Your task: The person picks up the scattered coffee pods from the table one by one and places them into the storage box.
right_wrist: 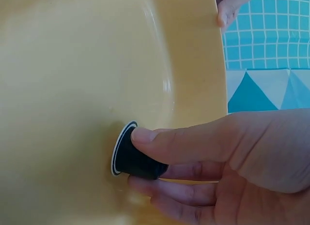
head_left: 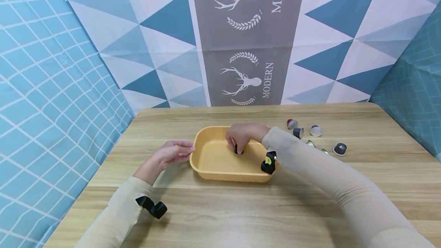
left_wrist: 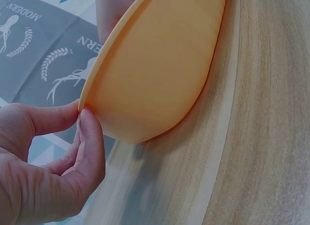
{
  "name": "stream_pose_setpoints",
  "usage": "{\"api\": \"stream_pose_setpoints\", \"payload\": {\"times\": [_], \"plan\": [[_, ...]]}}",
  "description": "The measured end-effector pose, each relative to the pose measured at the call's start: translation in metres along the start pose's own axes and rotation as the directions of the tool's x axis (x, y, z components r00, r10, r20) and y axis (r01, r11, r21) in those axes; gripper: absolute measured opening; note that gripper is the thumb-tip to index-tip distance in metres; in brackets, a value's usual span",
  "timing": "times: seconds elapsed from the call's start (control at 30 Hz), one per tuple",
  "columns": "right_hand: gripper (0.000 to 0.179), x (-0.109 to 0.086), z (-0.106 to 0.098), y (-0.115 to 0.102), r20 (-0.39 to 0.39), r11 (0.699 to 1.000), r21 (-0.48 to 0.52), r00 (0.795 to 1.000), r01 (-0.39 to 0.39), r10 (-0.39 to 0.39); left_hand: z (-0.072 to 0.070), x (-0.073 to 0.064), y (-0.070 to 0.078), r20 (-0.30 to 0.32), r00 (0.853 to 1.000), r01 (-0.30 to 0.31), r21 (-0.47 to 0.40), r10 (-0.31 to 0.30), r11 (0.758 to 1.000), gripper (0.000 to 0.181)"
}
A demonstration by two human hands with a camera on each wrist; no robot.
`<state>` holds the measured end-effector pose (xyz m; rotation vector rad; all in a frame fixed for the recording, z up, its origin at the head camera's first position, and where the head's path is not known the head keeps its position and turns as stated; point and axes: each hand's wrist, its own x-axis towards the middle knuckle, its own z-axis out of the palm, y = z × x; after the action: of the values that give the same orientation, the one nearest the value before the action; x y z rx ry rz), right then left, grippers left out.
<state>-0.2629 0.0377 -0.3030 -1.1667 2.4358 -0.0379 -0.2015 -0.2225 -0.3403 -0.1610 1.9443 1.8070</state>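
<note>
A yellow plastic tray [head_left: 220,163] with raised walls sits on the wooden table. My left hand [head_left: 175,152] pinches its left rim between thumb and fingers, seen close in the left wrist view on the tray wall [left_wrist: 155,65]. Inside the tray, my right hand [head_left: 242,135] holds a black coffee capsule [right_wrist: 135,157] between thumb and fingers. The capsule's pale rim faces the tray floor, close over it. In the head view the hand partly hides the capsule.
Several more coffee capsules lie right of the tray: a red one [head_left: 291,124], a dark one [head_left: 298,132], a white-faced one [head_left: 316,130], a black one [head_left: 340,149] and a green one [head_left: 310,143] near the right sleeve. A patterned cloth backdrop [head_left: 165,49] rises behind the table.
</note>
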Motion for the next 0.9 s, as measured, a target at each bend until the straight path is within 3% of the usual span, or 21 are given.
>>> {"api": "stream_pose_setpoints", "payload": {"times": [0.57, 0.9], "plan": [[0.022, -0.009, -0.004, 0.0, -0.031, 0.999, 0.019, 0.999, 0.033, -0.032, 0.0, -0.004, -0.007, 0.009, 1.0, -0.03, 0.006, 0.03, 1.0, 0.035], [0.022, -0.031, -0.01, 0.013, -0.128, 0.988, 0.111, 0.987, 0.111, -0.096, -0.002, -0.003, -0.003, 0.015, 0.999, -0.034, -0.002, 0.034, 0.999, 0.034]]}}
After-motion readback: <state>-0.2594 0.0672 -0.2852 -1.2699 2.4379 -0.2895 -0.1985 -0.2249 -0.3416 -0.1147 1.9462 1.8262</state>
